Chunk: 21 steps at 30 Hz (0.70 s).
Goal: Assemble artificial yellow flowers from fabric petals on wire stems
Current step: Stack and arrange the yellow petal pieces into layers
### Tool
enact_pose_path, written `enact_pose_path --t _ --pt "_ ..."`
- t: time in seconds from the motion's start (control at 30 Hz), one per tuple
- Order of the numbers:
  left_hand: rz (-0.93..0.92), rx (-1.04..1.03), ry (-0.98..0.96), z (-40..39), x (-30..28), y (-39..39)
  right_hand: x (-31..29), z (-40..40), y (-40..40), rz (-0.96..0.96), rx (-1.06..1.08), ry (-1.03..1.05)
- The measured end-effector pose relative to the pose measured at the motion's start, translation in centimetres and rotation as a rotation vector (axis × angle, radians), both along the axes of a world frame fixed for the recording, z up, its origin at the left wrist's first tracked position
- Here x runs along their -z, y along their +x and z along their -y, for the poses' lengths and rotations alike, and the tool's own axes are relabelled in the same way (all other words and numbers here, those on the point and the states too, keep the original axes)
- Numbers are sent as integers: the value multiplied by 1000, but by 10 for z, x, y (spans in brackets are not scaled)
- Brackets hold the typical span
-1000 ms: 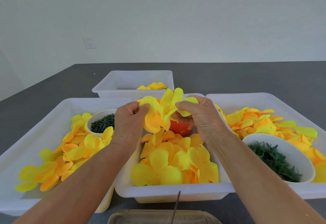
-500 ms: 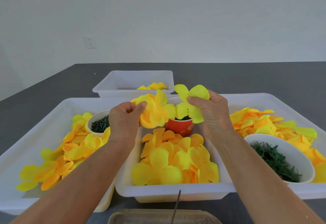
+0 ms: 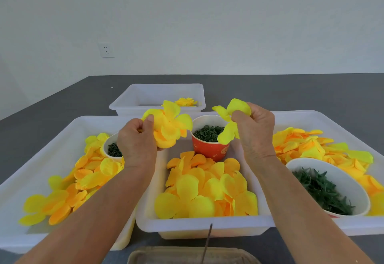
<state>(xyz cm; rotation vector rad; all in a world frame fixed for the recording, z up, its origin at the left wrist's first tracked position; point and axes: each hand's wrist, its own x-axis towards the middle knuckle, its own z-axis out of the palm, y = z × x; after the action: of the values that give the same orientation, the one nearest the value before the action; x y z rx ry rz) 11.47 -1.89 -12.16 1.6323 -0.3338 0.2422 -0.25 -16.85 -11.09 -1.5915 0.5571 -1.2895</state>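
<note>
I see the grey table (image 3: pixel 311 93) running out past my fingers to the white wall (image 3: pixel 187 14), where a wall socket (image 3: pixel 106 49) sits up and to the left of my left thumb. Three white trays lie under and around my hands. The left tray (image 3: pixel 47 139) spreads outward from my left knuckles, strewn with yellow and orange loose petals (image 3: pixel 87 178), with a white cup (image 3: pixel 112 147) of dark green bits just below my left fingers. The right tray (image 3: pixel 336 122) lies outward from my right hand and holds more petals plus a white bowl (image 3: pixel 340 182) of green stems, down toward my right wrist. The middle tray (image 3: pixel 199 225) sits between my forearms, heaped with petals. A far tray (image 3: pixel 158 95) beyond my fingertips holds a finished flower (image 3: pixel 185 101).

Between my two hands stands a red cup (image 3: pixel 209 149) of dark green rings; it carries a gold mark I cannot read.

My left hand (image 3: pixel 136 141) has thumb and fingers curled round a part-made flower (image 3: pixel 168 127), its petals fanning toward the red cup. My right hand (image 3: pixel 254 128) pinches a yellow petal piece (image 3: pixel 231 118) at its middle, lobes sticking out above and below my fingertips, apart from the flower.
</note>
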Motion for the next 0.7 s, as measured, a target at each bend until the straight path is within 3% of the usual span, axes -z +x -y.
enact_pose_path --t 0.2,0.3,0.37,0.43,0.53,0.63,0.7 --pt "-23 60 -37 4 2 -3 7 -4 2 -518 -204 -266" --pt "-47 97 -74 5 3 -3 7 -7 0 -785 -429 -262" --pt "-49 132 -86 5 2 -4 4 -9 -1 -866 -608 -204" --pt "-58 183 -99 5 1 -5 1 -11 -2 -890 -689 -161" --pt "-94 253 -116 6 -1 -8 -4 -15 -2 -830 -506 -22" --pt "-116 315 -125 6 -2 -10 -6 -9 1 -578 -225 98" --pt "-112 364 -116 6 -2 -12 -8 -6 0 -408 -229 144"
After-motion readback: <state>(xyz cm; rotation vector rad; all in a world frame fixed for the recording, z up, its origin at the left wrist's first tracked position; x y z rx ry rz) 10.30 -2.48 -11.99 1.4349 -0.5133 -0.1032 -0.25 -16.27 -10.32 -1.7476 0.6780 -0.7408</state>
